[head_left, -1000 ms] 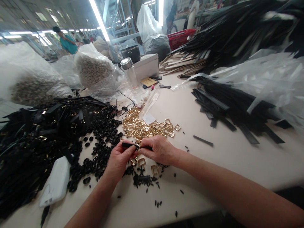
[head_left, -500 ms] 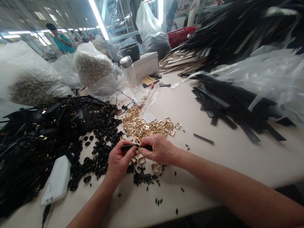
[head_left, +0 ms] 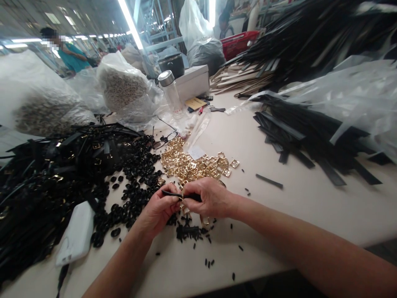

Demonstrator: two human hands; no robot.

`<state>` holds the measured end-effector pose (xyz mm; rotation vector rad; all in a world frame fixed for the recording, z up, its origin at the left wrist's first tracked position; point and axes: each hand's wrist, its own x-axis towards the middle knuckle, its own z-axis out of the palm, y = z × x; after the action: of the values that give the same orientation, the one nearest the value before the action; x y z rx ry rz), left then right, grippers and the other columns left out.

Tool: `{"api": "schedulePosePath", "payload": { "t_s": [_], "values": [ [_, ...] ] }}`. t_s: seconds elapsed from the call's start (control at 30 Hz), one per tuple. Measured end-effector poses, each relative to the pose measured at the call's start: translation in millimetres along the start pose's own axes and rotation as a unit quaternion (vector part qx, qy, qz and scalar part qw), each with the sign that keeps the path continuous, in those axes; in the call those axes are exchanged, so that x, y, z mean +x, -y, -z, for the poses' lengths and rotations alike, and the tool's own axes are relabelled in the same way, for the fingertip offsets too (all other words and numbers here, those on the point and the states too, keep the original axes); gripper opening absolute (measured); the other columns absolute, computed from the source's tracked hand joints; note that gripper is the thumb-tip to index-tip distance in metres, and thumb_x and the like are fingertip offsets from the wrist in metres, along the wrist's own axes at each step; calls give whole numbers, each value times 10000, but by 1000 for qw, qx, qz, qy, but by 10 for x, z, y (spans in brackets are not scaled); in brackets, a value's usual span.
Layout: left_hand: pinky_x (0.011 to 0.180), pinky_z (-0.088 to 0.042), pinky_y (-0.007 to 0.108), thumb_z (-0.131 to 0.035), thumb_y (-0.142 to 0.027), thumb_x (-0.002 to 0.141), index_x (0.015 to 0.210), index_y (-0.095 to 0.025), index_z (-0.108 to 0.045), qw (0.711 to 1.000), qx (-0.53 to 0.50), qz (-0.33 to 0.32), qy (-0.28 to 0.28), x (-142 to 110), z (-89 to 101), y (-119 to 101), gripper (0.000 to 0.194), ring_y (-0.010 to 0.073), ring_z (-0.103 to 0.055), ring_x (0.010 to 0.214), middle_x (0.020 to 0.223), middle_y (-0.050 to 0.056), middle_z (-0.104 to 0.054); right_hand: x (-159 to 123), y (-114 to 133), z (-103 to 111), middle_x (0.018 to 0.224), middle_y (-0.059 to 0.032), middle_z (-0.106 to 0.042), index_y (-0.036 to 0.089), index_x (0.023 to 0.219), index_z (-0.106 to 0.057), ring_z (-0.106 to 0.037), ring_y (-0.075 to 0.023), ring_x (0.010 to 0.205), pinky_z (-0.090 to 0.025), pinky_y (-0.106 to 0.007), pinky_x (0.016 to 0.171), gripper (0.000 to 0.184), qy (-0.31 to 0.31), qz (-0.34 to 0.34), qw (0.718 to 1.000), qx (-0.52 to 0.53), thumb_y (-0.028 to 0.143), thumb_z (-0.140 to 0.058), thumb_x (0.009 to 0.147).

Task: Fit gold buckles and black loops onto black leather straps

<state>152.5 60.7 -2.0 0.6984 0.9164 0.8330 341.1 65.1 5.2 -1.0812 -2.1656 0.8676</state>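
Note:
Both hands meet over the table, closed on one short black strap (head_left: pixel 171 193). My left hand (head_left: pixel 160 208) pinches its left part between thumb and fingers. My right hand (head_left: pixel 208 198) grips the right part, and a bit of gold metal shows between the fingertips, probably a buckle, mostly hidden. Just beyond the hands lies a heap of gold square buckles (head_left: pixel 192 165). Small black loops or rings (head_left: pixel 136 178) spread to the left of it. Below the hands are small black pieces (head_left: pixel 189 232) scattered on the table.
Finished-looking black straps with gold buckles (head_left: pixel 62 165) pile up on the left, beside a white power bank (head_left: pixel 76 234) with a cable. Black strips (head_left: pixel 310 136) lie under plastic at right; one loose strip (head_left: pixel 269 181) is apart. Glasses (head_left: pixel 164 140) and a glass bottle (head_left: pixel 170 91) stand farther back.
My left hand has turned and lowered slightly, and the strap's left end now tilts and looks curved. The right hand keeps its grip. A person in the background has shifted left.

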Motion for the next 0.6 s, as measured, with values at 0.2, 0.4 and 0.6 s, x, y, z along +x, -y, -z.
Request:
{"api": "schedulePosePath", "payload": {
  "t_s": [0.2, 0.4, 0.6],
  "values": [
    [551, -463, 175, -814, -220, 660, 755, -169, -634, 991, 93, -66, -67, 2, 24, 49, 210, 79, -564, 581, 720, -18, -636, 15, 9, -5, 584, 48, -542, 170, 666, -607, -406, -64, 529, -235, -214, 527, 96, -8, -26, 1000, -10, 166, -591, 761],
    [535, -448, 180, -806, -279, 679, 748, -163, -637, 955, 227, -153, -117, -11, -9, 21, 217, 83, -534, 548, 635, -28, -628, 23, 12, -13, 571, 50, -501, 166, 626, -562, -396, -68, 539, -242, -219, 541, 148, -45, -40, 998, -29, 187, -593, 769],
    [534, -444, 179, -815, -267, 656, 721, -163, -630, 946, 228, -186, -134, -28, -66, 24, 222, 86, -536, 551, 619, -34, -612, 30, 7, -13, 583, 45, -517, 165, 625, -560, -413, -75, 548, -258, -218, 545, 185, -50, -51, 997, -22, 228, -612, 791]
  ]
}}
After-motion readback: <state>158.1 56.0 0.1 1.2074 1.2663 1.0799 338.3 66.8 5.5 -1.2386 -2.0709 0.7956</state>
